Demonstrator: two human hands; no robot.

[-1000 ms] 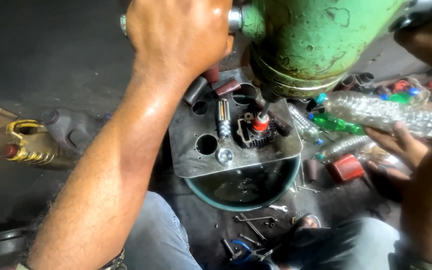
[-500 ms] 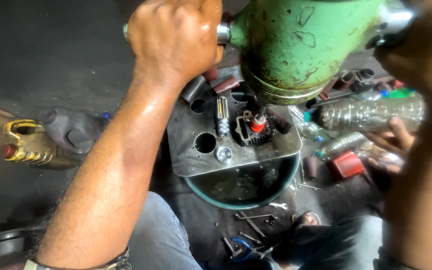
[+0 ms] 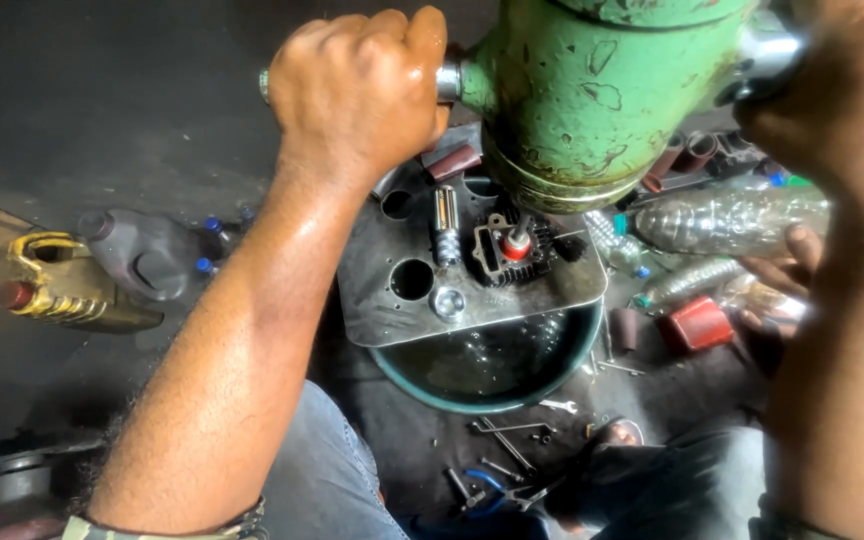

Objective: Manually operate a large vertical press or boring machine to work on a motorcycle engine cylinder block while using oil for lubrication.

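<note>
The left hand [image 3: 357, 90] is clenched in a fist around a metal handle bar [image 3: 449, 80] that sticks out of the side of a green machine head [image 3: 602, 90], knuckles up and fingers wrapped fully round it. The right hand [image 3: 837, 95] closes over the matching handle [image 3: 767, 55] on the other side, at the upper right edge of the view. Both forearms rise from the bottom corners, the left one running diagonally across the frame, with a band at the wrist.

The chipped green machine head hangs directly over a small black finned cylinder head [image 3: 512, 250], whose red-capped centre sits just under the machine's lower rim. The cylinder head rests on a grey metal plate [image 3: 392, 320] drilled with round holes, and the plate lies across a teal basin [image 3: 482, 385] of dark liquid.

Around them, the dark, oily floor holds a yellow jerrycan [image 3: 57, 285] and grey oil jug [image 3: 142, 255] at the left, crushed clear plastic bottles [image 3: 732, 220] and a red cap [image 3: 697, 322] at the right, and loose spanners [image 3: 507, 440] near the person's jeans.
</note>
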